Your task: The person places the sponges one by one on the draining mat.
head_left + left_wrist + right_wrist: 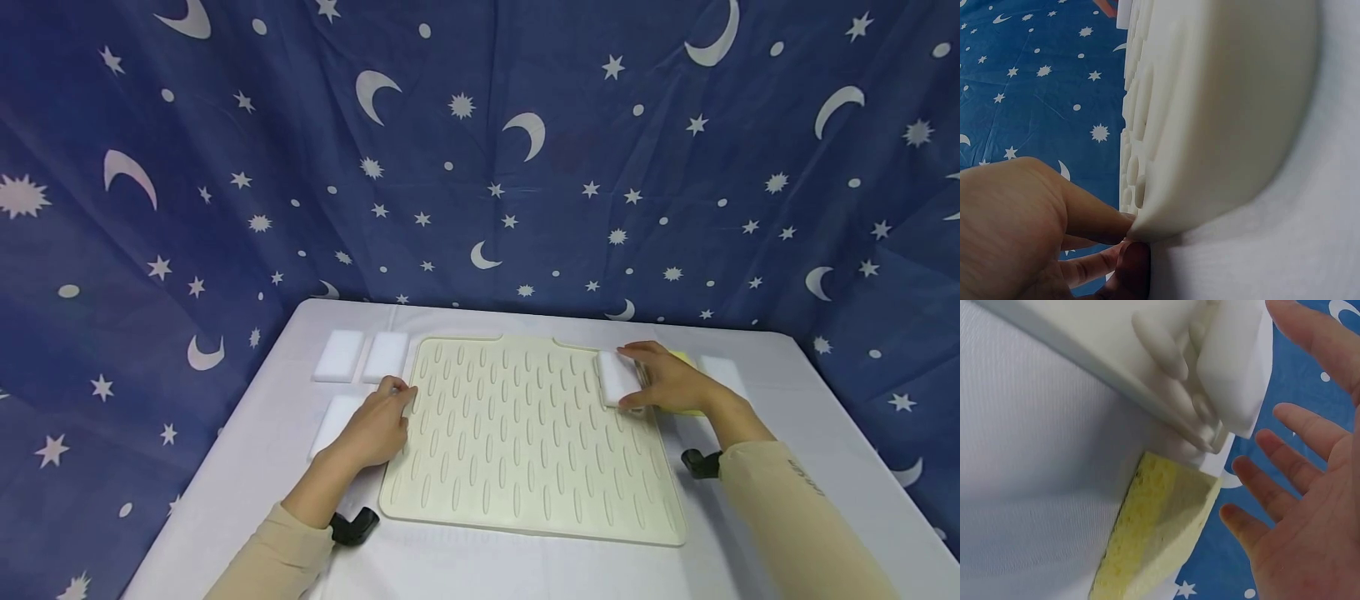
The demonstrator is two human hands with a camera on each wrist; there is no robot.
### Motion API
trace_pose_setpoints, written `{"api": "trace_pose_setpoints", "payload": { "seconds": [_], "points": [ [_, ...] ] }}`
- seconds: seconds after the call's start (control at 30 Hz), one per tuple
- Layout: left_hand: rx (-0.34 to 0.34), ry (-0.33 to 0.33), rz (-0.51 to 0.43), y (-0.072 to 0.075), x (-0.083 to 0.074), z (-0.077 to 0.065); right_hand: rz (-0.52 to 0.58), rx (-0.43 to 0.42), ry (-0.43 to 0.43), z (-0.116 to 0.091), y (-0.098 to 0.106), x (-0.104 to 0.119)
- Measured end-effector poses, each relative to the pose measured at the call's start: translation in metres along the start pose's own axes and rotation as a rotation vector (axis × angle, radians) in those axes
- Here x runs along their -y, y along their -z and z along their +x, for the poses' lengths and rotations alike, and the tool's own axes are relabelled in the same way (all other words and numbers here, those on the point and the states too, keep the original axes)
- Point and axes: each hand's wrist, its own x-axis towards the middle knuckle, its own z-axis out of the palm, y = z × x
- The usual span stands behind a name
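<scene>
Biggest first: a blue curtain with moons and stars runs out of frame, and the white table is cut off at the bottom. The cream mat lies flat mid-table, rounded at the corners and covered in rows of raised oval ridges; the hands hide bits of its sides. Both beige sleeves get cropped, and we can't read the lettering on the right one. Our left hand pinches the mat's left edge, partly covering one of three white blocks on that side. The right hand's fingers are spread around a plain, smooth white sponge at the mat's far right corner; we can't tell if the tips touch it. Behind that hand, the yellow sponge barely shows from the head, but from the right wrist we get its pores, with the near end cut off.
</scene>
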Motion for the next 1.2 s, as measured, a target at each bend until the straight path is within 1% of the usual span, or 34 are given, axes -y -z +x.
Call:
{"api": "trace_pose_setpoints", "payload": {
  "seconds": [0.4, 0.67, 0.97, 1.2],
  "points": [
    [0.006, 0.008, -0.006, 0.001, 0.0, -0.001, -0.002, -0.006, 0.014, -0.007, 0.006, -0.012],
    [0.005, 0.004, 0.0, 0.0, 0.001, 0.0, -0.035, -0.009, 0.013, -0.01, 0.01, -0.019],
    [0.004, -0.004, 0.01, 0.001, 0.0, 0.001, -0.02, -0.009, 0.035, -0.018, 0.019, -0.027],
    [0.001, -0.008, 0.008, 0.001, 0.001, 0.001, -0.025, 0.0, 0.005, -0.022, 0.024, -0.031]
  ]
}}
